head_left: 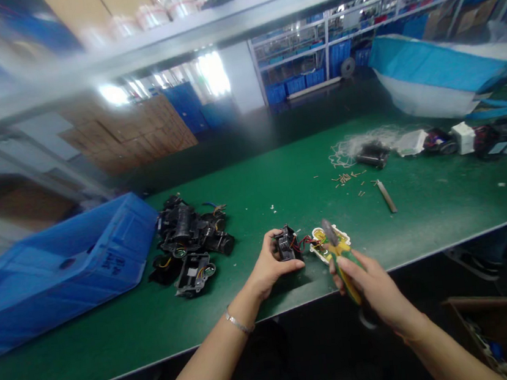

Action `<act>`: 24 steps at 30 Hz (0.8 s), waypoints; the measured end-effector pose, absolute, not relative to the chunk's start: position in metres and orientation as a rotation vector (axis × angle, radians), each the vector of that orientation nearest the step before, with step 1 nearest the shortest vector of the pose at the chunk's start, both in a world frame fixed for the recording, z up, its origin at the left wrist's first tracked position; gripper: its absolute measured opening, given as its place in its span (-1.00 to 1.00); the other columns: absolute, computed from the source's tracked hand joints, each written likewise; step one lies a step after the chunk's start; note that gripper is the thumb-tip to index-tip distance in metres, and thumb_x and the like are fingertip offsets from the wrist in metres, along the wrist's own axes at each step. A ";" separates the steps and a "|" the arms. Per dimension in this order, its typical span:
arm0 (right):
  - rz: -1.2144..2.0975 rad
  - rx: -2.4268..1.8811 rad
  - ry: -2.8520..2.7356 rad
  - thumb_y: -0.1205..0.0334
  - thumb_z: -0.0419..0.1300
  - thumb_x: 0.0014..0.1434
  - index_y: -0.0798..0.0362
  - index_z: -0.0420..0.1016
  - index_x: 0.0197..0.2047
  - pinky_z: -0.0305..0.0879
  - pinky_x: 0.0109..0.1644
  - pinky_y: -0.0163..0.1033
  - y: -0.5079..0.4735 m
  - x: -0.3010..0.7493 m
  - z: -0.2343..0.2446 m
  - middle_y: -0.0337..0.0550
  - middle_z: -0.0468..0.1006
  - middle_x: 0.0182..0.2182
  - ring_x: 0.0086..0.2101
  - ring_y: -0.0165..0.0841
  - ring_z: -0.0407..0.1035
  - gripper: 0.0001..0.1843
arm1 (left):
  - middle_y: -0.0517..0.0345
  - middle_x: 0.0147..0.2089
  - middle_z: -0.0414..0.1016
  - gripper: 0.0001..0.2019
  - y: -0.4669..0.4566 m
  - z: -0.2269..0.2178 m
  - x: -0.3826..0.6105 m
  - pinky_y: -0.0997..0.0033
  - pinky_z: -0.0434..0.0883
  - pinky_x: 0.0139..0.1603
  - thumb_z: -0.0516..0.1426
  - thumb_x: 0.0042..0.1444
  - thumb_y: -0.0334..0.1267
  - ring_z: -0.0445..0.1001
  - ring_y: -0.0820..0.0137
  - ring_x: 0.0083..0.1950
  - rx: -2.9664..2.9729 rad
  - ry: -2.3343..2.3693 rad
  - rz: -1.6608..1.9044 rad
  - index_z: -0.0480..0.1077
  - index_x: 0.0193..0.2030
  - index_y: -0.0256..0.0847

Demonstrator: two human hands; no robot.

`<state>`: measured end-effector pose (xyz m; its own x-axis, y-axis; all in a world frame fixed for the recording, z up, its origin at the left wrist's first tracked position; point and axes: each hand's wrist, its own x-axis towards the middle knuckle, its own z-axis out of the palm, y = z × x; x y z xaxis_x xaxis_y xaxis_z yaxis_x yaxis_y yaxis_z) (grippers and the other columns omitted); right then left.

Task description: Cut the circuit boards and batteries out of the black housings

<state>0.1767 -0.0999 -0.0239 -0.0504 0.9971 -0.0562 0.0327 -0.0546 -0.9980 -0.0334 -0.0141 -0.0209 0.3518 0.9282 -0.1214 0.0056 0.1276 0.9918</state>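
Note:
Near the front edge of the green bench, my left hand (269,265) grips a black plastic housing (288,244) between thumb and fingers. Red and dark wires (305,243) run from it to a yellow circuit board with a whitish rim (342,232). My right hand (369,280) is closed round pliers (348,277) with green and yellow handles. Their jaws lie over the circuit board from my viewpoint; whether they touch it or a wire I cannot tell.
A blue bin (117,247) stands at the left beside a pile of black housings (188,229). Small screws (344,179) and a slim metal tool (386,196) lie right of centre. Farther right are more parts (441,140) and a blue-white sack (437,72). An overhead shelf (215,25) crosses above.

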 end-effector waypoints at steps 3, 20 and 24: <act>0.660 -1.564 -1.406 -0.10 0.02 0.21 0.09 0.26 0.14 0.28 -0.05 -0.09 -0.082 0.217 -0.026 0.01 0.45 -0.16 -0.16 -0.17 0.36 -0.44 | 0.06 0.06 0.37 -0.19 -0.015 -0.019 -0.033 0.23 0.31 0.05 0.40 -0.30 -0.34 0.44 0.32 -0.05 1.222 0.987 0.856 0.07 0.08 -0.01; 0.364 -1.337 -1.995 0.14 0.09 0.22 0.05 0.37 0.01 0.21 0.04 -0.13 -0.055 0.151 0.026 -0.04 0.47 -0.09 -0.07 -0.22 0.33 -0.69 | 0.14 0.13 0.35 -0.25 -0.016 -0.010 -0.039 0.16 0.28 0.12 0.25 -0.20 -0.37 0.35 0.18 0.11 0.944 0.755 0.884 0.13 0.20 0.03; 0.344 -1.608 -2.045 0.02 0.06 0.24 0.04 0.41 -0.22 0.21 -0.24 -0.21 -0.042 0.140 0.012 -0.07 0.53 -0.33 -0.30 -0.23 0.41 -0.73 | 0.16 0.12 0.37 -0.24 -0.016 -0.008 -0.036 0.19 0.27 0.12 0.22 -0.20 -0.36 0.35 0.20 0.09 0.992 0.753 0.903 0.11 0.21 0.03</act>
